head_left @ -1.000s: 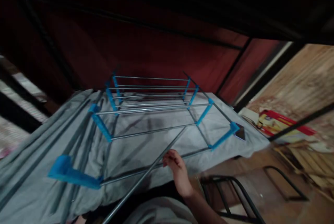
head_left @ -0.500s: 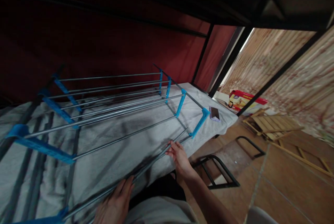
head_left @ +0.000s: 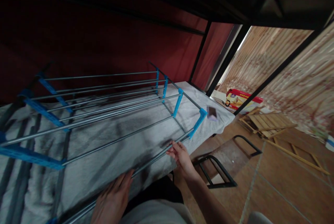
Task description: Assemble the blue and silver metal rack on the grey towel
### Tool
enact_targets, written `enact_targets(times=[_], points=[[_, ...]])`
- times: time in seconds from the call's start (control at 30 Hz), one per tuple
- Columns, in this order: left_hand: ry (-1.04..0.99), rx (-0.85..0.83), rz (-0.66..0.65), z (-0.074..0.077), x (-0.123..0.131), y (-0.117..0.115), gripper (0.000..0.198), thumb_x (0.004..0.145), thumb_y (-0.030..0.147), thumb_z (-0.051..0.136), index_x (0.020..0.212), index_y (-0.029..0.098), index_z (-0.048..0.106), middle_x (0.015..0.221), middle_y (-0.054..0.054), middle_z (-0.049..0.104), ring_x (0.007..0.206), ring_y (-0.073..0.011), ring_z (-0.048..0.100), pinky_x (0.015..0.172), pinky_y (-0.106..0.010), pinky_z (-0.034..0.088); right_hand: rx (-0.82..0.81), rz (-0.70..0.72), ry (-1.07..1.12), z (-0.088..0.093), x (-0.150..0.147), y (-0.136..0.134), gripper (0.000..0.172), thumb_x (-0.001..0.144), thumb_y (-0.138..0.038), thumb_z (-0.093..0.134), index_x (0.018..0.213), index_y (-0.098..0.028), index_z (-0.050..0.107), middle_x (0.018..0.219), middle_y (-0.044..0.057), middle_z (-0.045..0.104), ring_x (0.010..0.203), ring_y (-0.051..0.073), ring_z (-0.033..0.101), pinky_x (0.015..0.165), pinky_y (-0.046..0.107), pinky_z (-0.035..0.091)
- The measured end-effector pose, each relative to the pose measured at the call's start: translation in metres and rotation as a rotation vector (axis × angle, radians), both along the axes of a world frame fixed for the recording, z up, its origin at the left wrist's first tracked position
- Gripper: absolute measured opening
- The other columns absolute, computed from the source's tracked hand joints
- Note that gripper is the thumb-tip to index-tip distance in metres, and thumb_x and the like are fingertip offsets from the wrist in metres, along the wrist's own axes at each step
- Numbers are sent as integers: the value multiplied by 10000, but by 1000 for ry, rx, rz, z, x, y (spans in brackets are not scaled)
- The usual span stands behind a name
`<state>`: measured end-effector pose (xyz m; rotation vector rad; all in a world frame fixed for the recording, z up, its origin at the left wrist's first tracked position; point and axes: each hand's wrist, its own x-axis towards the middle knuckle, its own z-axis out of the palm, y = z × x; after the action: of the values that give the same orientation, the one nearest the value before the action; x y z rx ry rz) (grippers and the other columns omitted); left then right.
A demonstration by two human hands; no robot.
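A rack of grey metal tubes with blue plastic brackets (head_left: pixel 177 102) lies on a pale, soft bed cover (head_left: pixel 146 137). Two thin metal tubes (head_left: pixel 153 157) run close together along its near side. Around them, toward the right end, my right hand (head_left: pixel 180 154) is pinched. My left hand (head_left: pixel 113 196) is wrapped over the tubes further left, with its fingers close together. At the right, the end of the held tube reaches the near blue bracket (head_left: pixel 198 123); whether it sits inside cannot be told.
Dark bed-frame posts (head_left: pixel 229 56) and bars surround the bed. Near its right edge lies a phone (head_left: pixel 212 112). A chair with a dark metal frame (head_left: pixel 219 171), a folded wooden piece (head_left: pixel 271 121) and a red and yellow box (head_left: pixel 241 99) are on the floor side.
The held tube's right end has moved from short of the near blue bracket up to it. The rack appears slightly further left in view. Both hands keep their grip.
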<state>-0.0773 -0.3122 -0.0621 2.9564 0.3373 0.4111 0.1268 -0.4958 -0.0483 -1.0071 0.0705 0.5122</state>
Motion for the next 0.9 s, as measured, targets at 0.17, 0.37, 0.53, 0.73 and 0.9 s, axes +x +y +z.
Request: enact_targets(times=[0.17,0.37,0.53,0.73,0.9], points=[[-104,32,-32,16,2,2,415,972,238,362,1282,210,636,1111,-93,741,899,-213,715,808,-321,555,32,7,-117,36,3,-2,345,722,-469,831,753,-196,621,742,-8,641,650,122,607,662,258,564],[-183,98,-53,34,11,-2,421,972,218,363,1316,202,605,1046,-86,742,819,-209,698,761,-331,538,45,5,-165,57,15,-6,339,714,-444,847,723,-178,636,755,0,649,633,107,585,664,255,567],[-205,94,-61,37,16,-2,422,961,212,370,1310,197,606,1063,-86,744,858,-212,700,792,-334,545,67,0,-180,61,18,-9,300,723,-425,847,749,-185,668,786,3,659,661,110,593,692,261,584],[-196,41,-56,41,22,-1,432,943,205,378,1308,227,609,1071,-76,739,858,-205,700,789,-330,552,47,5,-194,65,23,-11,301,723,-434,839,777,-180,688,795,9,667,662,118,599,705,271,587],[-198,81,-53,51,22,-3,403,973,283,377,1279,223,632,1041,-86,745,820,-225,700,758,-347,549,71,11,-189,67,23,-10,310,731,-432,832,748,-180,651,822,7,676,661,108,603,714,260,578]])
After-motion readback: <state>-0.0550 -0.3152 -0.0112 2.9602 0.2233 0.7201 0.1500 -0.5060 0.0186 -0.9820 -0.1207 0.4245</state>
